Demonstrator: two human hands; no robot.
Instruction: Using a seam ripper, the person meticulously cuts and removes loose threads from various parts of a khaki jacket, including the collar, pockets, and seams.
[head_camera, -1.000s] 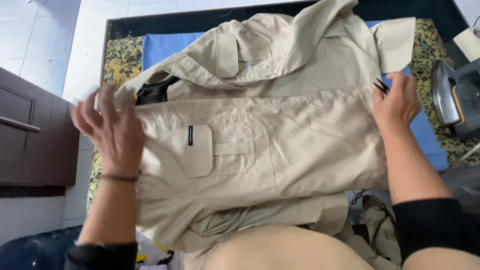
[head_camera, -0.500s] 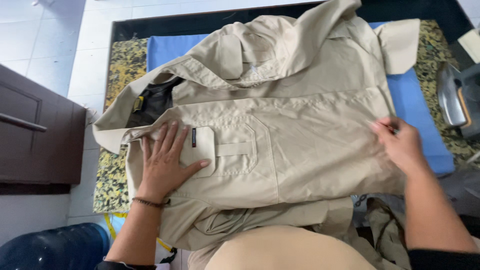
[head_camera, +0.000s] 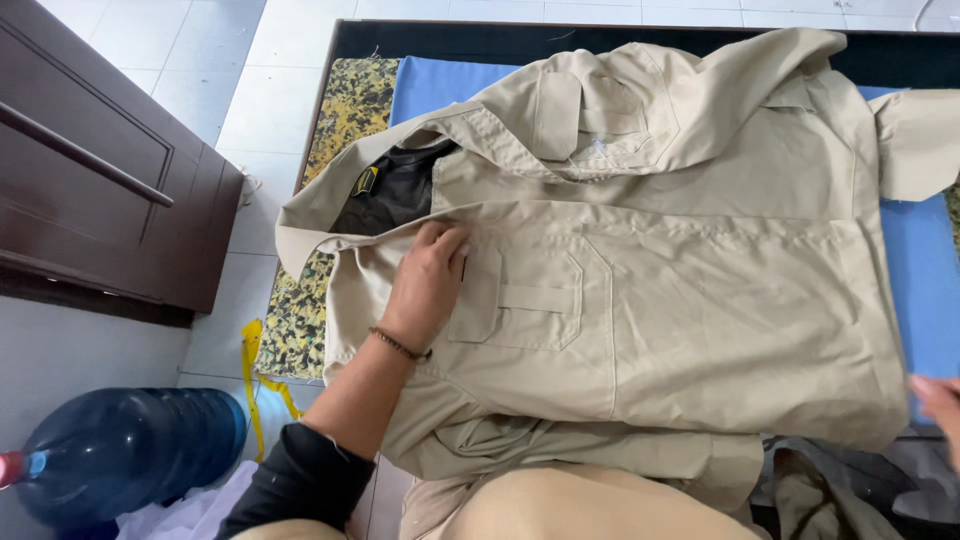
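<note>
A beige jacket (head_camera: 700, 300) lies spread on a blue-covered ironing surface (head_camera: 925, 290), its dark inner lining (head_camera: 395, 190) showing at the collar. My left hand (head_camera: 425, 280) rests flat on the jacket's front, beside the chest pocket flap (head_camera: 520, 300), fingers extended toward the collar. A thin bracelet circles that wrist. Only the fingertips of my right hand (head_camera: 940, 400) show at the right edge, near the jacket's lower right corner; whether they touch the fabric is unclear.
A dark wooden cabinet (head_camera: 90, 180) stands at the left on a white tiled floor. A blue water bottle (head_camera: 130, 450) lies at the bottom left. Patterned padding (head_camera: 350, 110) edges the surface. More beige and grey cloth (head_camera: 800, 490) hangs at the near edge.
My left hand slid up the jacket toward the collar and lies flat by the pocket. My right hand moved out to the right edge of view. The view shifted left.
</note>
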